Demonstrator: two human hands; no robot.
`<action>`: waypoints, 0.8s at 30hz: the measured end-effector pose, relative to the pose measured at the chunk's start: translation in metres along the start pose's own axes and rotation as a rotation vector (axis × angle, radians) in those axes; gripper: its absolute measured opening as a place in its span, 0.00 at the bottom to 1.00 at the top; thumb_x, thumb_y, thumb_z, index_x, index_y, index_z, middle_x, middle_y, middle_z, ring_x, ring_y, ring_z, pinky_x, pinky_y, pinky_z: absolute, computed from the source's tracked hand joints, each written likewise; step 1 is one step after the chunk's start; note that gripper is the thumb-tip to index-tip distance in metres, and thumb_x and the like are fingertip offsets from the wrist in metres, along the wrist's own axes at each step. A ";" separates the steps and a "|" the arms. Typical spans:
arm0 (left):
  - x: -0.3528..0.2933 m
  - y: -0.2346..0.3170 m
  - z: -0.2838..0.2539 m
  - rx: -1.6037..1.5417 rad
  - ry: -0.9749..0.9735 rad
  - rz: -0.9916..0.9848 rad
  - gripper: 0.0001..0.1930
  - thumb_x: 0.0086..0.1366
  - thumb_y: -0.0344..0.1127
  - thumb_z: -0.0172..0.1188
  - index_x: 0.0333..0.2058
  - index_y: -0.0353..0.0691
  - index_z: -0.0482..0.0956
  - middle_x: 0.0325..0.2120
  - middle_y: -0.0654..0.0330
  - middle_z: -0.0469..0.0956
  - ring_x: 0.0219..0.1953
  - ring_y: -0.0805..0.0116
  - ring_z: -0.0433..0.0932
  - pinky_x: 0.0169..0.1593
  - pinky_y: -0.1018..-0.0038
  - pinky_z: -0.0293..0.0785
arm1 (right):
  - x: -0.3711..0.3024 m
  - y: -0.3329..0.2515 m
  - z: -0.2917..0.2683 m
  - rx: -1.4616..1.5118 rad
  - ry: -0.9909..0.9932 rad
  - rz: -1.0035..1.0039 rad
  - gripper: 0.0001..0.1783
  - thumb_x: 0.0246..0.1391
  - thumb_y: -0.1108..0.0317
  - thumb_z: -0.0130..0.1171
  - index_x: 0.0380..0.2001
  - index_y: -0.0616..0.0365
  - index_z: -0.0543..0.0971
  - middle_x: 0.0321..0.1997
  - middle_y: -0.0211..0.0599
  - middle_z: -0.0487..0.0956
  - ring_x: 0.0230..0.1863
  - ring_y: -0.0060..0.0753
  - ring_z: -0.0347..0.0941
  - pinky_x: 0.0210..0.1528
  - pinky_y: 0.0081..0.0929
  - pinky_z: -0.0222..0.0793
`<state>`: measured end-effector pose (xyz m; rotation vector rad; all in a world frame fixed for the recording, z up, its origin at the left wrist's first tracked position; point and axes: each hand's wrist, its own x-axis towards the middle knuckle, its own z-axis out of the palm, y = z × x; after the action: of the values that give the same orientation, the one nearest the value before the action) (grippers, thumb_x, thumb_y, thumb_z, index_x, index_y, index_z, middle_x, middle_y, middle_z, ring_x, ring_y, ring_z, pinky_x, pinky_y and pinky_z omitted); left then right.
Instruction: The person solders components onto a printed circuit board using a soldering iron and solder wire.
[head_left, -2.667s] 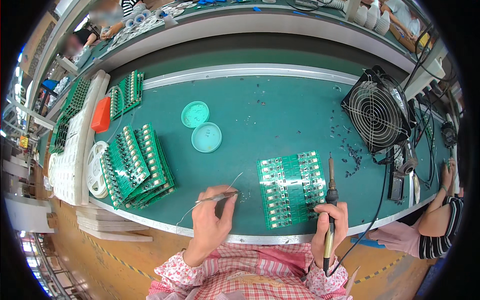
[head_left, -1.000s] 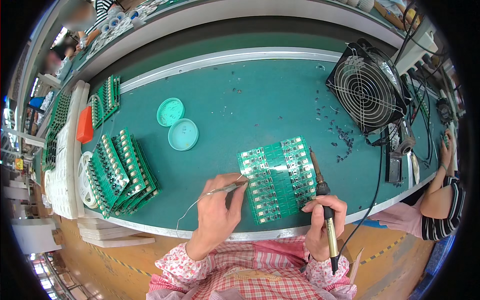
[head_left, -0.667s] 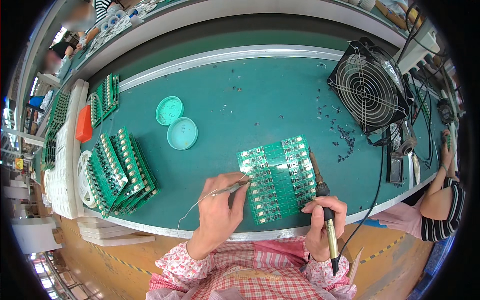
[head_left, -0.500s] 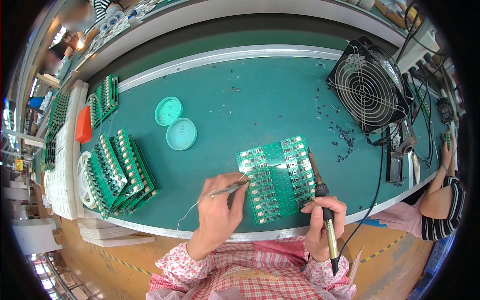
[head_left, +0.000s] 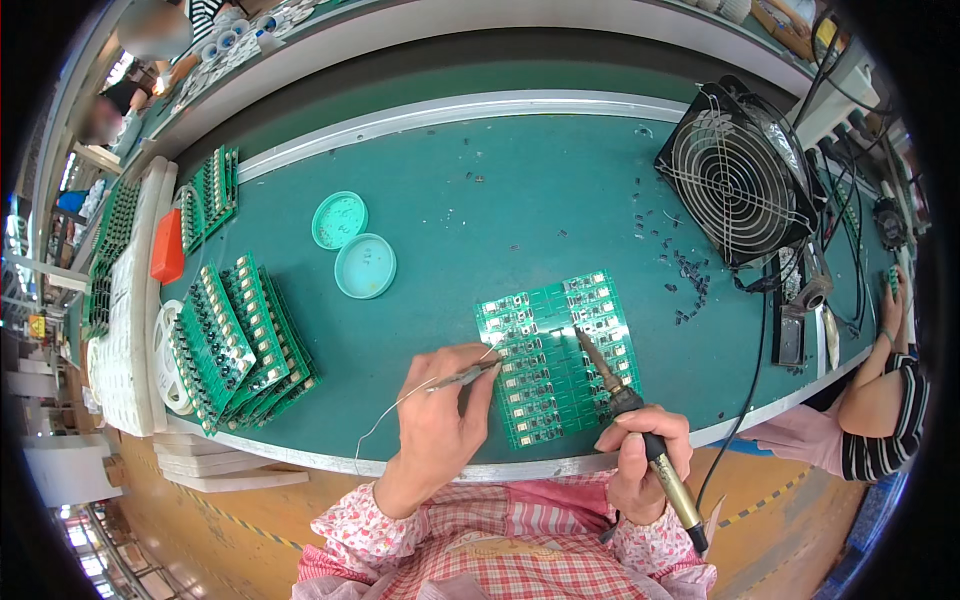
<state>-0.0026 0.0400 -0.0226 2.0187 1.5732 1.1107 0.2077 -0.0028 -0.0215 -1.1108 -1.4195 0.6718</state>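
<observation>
A green circuit board panel (head_left: 565, 400) with rows of small parts lies on the bench in front of me. Pinched in my left hand (head_left: 437, 415) are metal tweezers (head_left: 462, 377), their tips at the panel's left edge. A thin solder wire (head_left: 384, 412) runs through the same hand and trails down toward the bench edge. My right hand (head_left: 650, 445) grips a soldering iron (head_left: 682, 500) by its dark and gold handle. The iron's tip is over the panel, beside the right column of parts; whether it touches cannot be made out.
Stacked circuit boards (head_left: 245, 345) stand at left beside a white reel (head_left: 168, 360) and a red box (head_left: 167, 247). Two round turquoise dishes (head_left: 365, 267) hold tiny parts. A black fan (head_left: 735, 180) stands at right, near scattered black bits (head_left: 690, 275). Another person's arm (head_left: 870, 400) is far right.
My right hand has tilted the soldering iron so that its tip swung left, from the panel's right edge to further inside it. My left hand stays nearly in place.
</observation>
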 end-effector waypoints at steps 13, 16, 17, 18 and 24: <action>0.001 0.002 0.001 -0.002 -0.003 -0.023 0.09 0.58 0.20 0.64 0.39 0.35 0.81 0.38 0.55 0.83 0.37 0.55 0.79 0.43 0.66 0.73 | 0.011 0.011 0.016 0.272 -0.013 -0.088 0.08 0.61 0.68 0.58 0.39 0.61 0.77 0.21 0.34 0.81 0.17 0.27 0.73 0.22 0.26 0.70; 0.000 0.001 0.001 0.009 -0.005 -0.027 0.09 0.58 0.21 0.64 0.39 0.35 0.81 0.38 0.55 0.82 0.37 0.55 0.79 0.43 0.66 0.73 | 0.013 0.014 0.018 0.305 -0.034 -0.109 0.08 0.61 0.69 0.57 0.40 0.61 0.76 0.23 0.37 0.83 0.18 0.27 0.74 0.23 0.25 0.70; 0.000 0.001 0.001 0.008 -0.005 -0.028 0.09 0.58 0.21 0.64 0.39 0.35 0.81 0.38 0.55 0.82 0.37 0.55 0.79 0.43 0.66 0.73 | 0.015 0.014 0.020 0.307 -0.030 -0.120 0.08 0.61 0.69 0.57 0.40 0.61 0.76 0.24 0.38 0.83 0.18 0.27 0.74 0.23 0.25 0.70; 0.000 0.000 0.001 0.008 -0.004 -0.022 0.09 0.58 0.21 0.64 0.39 0.35 0.81 0.38 0.55 0.82 0.37 0.55 0.79 0.43 0.66 0.73 | 0.015 0.014 0.021 0.309 -0.027 -0.131 0.08 0.61 0.69 0.57 0.40 0.62 0.76 0.25 0.39 0.83 0.18 0.27 0.75 0.23 0.25 0.70; 0.002 0.001 0.001 0.007 -0.007 0.002 0.09 0.58 0.21 0.64 0.38 0.35 0.81 0.38 0.55 0.82 0.37 0.55 0.79 0.42 0.65 0.73 | 0.017 0.012 0.020 0.292 -0.049 -0.072 0.08 0.62 0.67 0.57 0.39 0.62 0.76 0.25 0.40 0.84 0.21 0.29 0.78 0.25 0.25 0.71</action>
<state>-0.0010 0.0413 -0.0221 2.0263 1.5746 1.0997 0.1933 0.0212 -0.0285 -0.8157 -1.3462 0.8293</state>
